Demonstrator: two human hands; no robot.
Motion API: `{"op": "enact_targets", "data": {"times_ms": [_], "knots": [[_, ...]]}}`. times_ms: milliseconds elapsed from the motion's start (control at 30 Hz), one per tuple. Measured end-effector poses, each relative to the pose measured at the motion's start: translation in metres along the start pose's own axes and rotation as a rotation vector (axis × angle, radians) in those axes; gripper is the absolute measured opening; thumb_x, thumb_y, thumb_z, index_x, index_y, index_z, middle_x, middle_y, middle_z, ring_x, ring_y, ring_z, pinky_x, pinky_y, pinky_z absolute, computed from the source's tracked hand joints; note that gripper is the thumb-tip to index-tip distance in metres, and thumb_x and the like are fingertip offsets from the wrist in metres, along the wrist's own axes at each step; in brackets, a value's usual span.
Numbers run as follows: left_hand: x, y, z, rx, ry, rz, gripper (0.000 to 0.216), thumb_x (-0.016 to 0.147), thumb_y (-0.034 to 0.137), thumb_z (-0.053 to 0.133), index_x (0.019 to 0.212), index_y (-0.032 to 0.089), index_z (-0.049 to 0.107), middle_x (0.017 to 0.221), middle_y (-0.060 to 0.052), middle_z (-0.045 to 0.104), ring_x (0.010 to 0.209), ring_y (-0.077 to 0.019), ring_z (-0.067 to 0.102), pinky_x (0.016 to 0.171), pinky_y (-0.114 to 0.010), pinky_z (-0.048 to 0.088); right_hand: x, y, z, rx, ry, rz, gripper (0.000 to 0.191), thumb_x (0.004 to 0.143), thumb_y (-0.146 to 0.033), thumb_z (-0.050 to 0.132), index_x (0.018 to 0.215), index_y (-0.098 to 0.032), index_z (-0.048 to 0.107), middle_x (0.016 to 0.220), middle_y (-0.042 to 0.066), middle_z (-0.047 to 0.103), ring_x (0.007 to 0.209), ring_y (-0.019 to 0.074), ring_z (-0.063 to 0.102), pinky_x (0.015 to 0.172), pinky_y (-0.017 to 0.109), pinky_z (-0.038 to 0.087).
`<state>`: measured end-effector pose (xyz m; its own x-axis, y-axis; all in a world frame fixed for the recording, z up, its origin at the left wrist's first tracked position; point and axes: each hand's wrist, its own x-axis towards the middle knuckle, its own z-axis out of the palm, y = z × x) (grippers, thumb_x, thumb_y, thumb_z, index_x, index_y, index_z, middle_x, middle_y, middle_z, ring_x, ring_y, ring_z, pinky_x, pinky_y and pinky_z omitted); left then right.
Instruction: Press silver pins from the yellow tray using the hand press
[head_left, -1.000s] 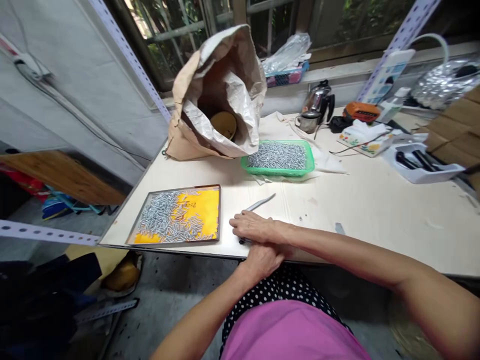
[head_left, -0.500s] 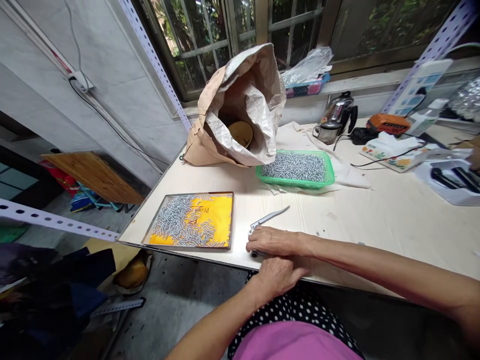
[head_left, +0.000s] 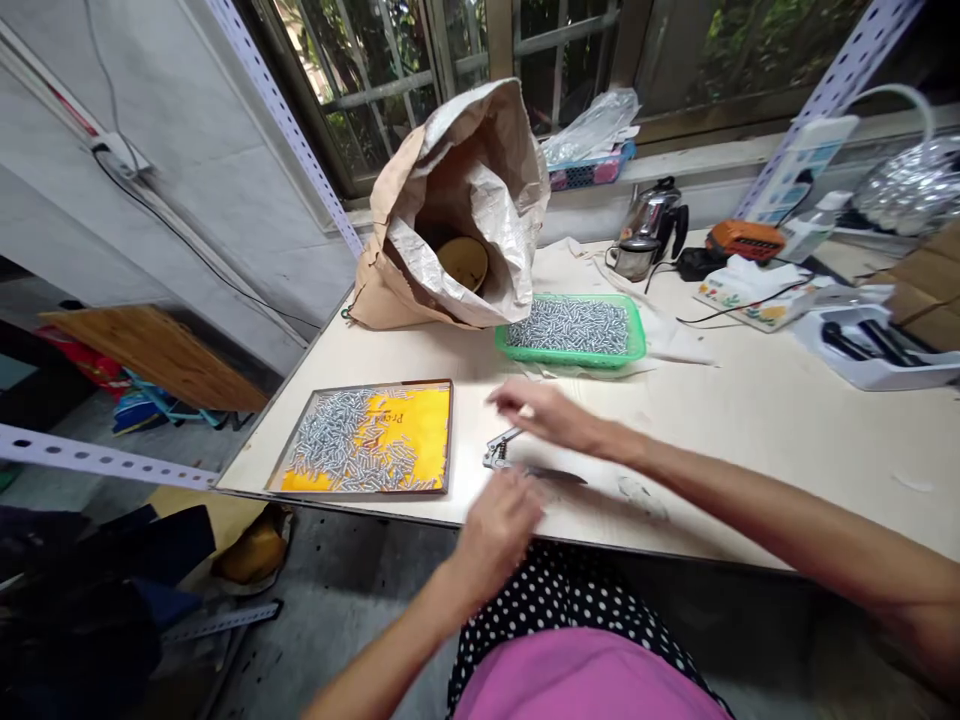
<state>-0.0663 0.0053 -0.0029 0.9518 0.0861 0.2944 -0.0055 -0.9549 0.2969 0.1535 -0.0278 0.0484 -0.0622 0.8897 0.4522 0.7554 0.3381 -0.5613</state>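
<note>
A pair of silver spring-handled pliers (head_left: 496, 452) lies on the table, its dark handle pointing right. My right hand (head_left: 551, 415) is raised just above it, fingers bent forward and partly apart, with nothing visible in them. At the table's front edge, my left hand (head_left: 501, 520) is beside the lower handle; its curled fingers are blurred, and whether they touch the handle cannot be made out. To the left sits a shallow tray (head_left: 450, 440) with a yellow bottom, bearing many small silver metal pins (head_left: 337, 440).
Behind the pliers stands a green plastic basket (head_left: 637, 335) full of similar pins. A large open paper sack (head_left: 390, 270) leans at the back left. Farther right are a metal kettle (head_left: 652, 225), an orange tool battery or charger (head_left: 744, 239) and a white tray (head_left: 862, 370) with black-handled items.
Both hands have come off the pliers' near end and moved apart: the right up, the left down and left. The pliers now lie turned on the table. The view has shifted slightly right.
</note>
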Motion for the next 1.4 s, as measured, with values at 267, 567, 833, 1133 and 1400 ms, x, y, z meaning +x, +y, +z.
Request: {"op": "enact_targets", "data": {"times_ms": [267,567,833,1133,1400], "knots": [[-0.02,-0.148,-0.094,0.419,-0.106,-0.486,0.028,0.097,0.02,0.046,0.102,0.023,0.073,0.1,-0.01,0.07,0.101,-0.0271,0.057,0.088,-0.039,0.05,0.005,0.086,-0.099,-0.591,0.208,0.359,0.038,0.095,-0.032,0.055,0.128,-0.018,0.063,0.116,0.015,0.059,0.096,0.0275,0.061,0.083,0.045,0.053],[-0.021,-0.179,-0.085,0.414,-0.419,-0.179,0.024,0.094,0.014,0.048,0.091,0.017,0.072,0.093,-0.013,0.068,0.095,-0.0266,0.056,0.086,-0.039,0.047,-0.084,-0.007,0.011,-0.258,-0.233,0.264,0.025,0.102,-0.025,0.046,0.112,-0.016,0.068,0.099,0.011,0.064,0.092,0.0226,0.06,0.08,0.037,0.051],[-0.004,-0.164,-0.089,0.256,-0.22,-0.313,0.023,0.09,0.026,0.05,0.077,0.019,0.068,0.083,-0.012,0.07,0.087,-0.0273,0.062,0.084,-0.04,0.049,-0.091,-0.015,0.057,-0.409,-0.253,0.429,0.016,0.099,-0.024,0.057,0.11,-0.017,0.067,0.103,0.009,0.064,0.095,0.023,0.052,0.077,0.034,0.039],[0.026,-0.038,-0.042,-0.752,-0.14,-0.936,0.032,0.068,0.043,0.069,0.084,0.016,0.073,0.064,0.0,0.067,0.055,-0.0139,0.059,0.055,-0.025,0.046,-0.1,-0.004,0.055,-0.484,-0.228,0.31,0.019,0.102,-0.031,0.052,0.102,-0.016,0.065,0.099,0.007,0.065,0.093,0.0218,0.048,0.078,0.035,0.028],[0.025,-0.033,-0.014,-0.994,-0.118,-1.156,0.035,0.06,0.044,0.08,0.073,0.015,0.064,0.051,0.003,0.059,0.045,-0.0087,0.05,0.047,-0.02,0.04,-0.103,0.0,0.05,-0.474,-0.226,0.277,0.017,0.101,-0.03,0.056,0.099,-0.017,0.066,0.097,0.006,0.065,0.093,0.0214,0.046,0.078,0.035,0.028]]}}
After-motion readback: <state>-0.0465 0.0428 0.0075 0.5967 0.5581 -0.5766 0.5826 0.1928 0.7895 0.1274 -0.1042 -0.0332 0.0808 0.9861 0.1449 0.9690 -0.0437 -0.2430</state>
